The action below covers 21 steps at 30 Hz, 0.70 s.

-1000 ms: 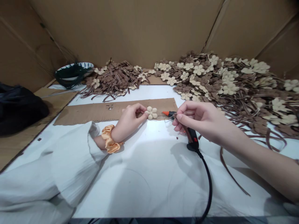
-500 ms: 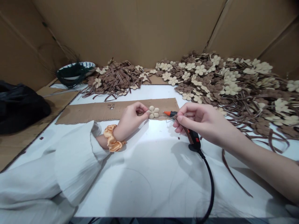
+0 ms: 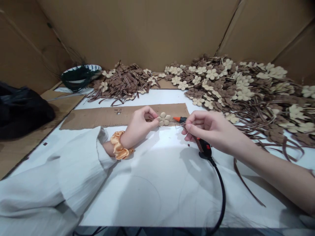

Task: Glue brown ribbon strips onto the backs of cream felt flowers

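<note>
Head view: left hand (image 3: pixel 140 127) is pinching a cream flower (image 3: pixel 164 119); right hand (image 3: pixel 209 127) is gripping brown ribbon (image 3: pixel 198 144) by glue gun (image 3: pixel 205 146).

a craft workshop, it seems: 2 piles of fabric flowers (image 3: pixel 222 83) along the far edge of the surface (image 3: pixel 145 186), a corded glue gun (image 3: pixel 205 149), cardboard walls (image 3: pixel 147 34) behind.

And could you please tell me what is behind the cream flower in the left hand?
The brown cardboard strip shows behind the flower; whatever its petals cover cannot be seen.
</note>
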### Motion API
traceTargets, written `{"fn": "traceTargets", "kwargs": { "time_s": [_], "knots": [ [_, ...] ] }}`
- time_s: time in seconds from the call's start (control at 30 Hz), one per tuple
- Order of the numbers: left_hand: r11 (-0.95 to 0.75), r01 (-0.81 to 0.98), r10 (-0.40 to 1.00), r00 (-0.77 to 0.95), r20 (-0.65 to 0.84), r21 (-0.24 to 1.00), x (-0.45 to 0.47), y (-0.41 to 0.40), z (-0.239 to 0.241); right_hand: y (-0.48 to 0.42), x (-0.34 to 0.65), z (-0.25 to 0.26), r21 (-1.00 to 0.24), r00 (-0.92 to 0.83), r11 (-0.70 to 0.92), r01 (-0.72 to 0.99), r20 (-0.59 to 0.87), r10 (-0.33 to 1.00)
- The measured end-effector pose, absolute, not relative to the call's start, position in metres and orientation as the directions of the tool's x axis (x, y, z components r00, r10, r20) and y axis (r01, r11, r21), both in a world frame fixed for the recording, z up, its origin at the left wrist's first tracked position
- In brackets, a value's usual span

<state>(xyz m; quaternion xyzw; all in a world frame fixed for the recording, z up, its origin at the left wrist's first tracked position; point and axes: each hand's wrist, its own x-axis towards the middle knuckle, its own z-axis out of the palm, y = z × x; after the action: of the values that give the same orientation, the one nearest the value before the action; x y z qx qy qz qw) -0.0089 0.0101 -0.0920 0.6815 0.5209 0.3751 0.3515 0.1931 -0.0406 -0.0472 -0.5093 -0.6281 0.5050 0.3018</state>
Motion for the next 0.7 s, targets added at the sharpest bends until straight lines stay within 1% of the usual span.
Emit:
{"fn": "traceTargets", "kwargs": {
  "time_s": [0.1, 0.2, 0.33, 0.43, 0.53, 0.7],
  "knots": [
    [-0.174, 0.415, 0.979, 0.17, 0.112, 0.893, -0.005, 0.002, -0.089, -0.039, 0.194, -0.051, -0.907, -0.335, 0.014, 0.42, -0.14, 0.932],
    [-0.195, 0.398, 0.97, 0.211, 0.117, 0.897, -0.002, -0.006, -0.087, -0.038, 0.195, -0.051, -0.867, -0.368, 0.052, 0.496, -0.155, 0.917],
    [-0.249, 0.386, 0.948, 0.285, 0.142, 0.888, -0.002, -0.014, -0.088, -0.037, 0.195, -0.051, -0.852, -0.419, 0.093, 0.515, -0.155, 0.895],
    [-0.258, 0.304, 0.927, 0.345, 0.147, 0.917, -0.002, -0.016, -0.09, -0.037, 0.195, -0.052, -0.849, -0.434, 0.074, 0.523, -0.19, 0.881],
    [-0.222, 0.206, 0.911, 0.394, 0.127, 0.953, -0.001, -0.018, -0.089, -0.037, 0.194, -0.053, -0.845, -0.427, 0.074, 0.529, -0.19, 0.884],
    [-0.074, 0.106, 0.909, 0.417, 0.023, 0.992, 0.0, -0.02, -0.088, -0.039, 0.193, -0.053, -0.824, -0.428, 0.14, 0.549, -0.133, 0.894]
  ]
}}
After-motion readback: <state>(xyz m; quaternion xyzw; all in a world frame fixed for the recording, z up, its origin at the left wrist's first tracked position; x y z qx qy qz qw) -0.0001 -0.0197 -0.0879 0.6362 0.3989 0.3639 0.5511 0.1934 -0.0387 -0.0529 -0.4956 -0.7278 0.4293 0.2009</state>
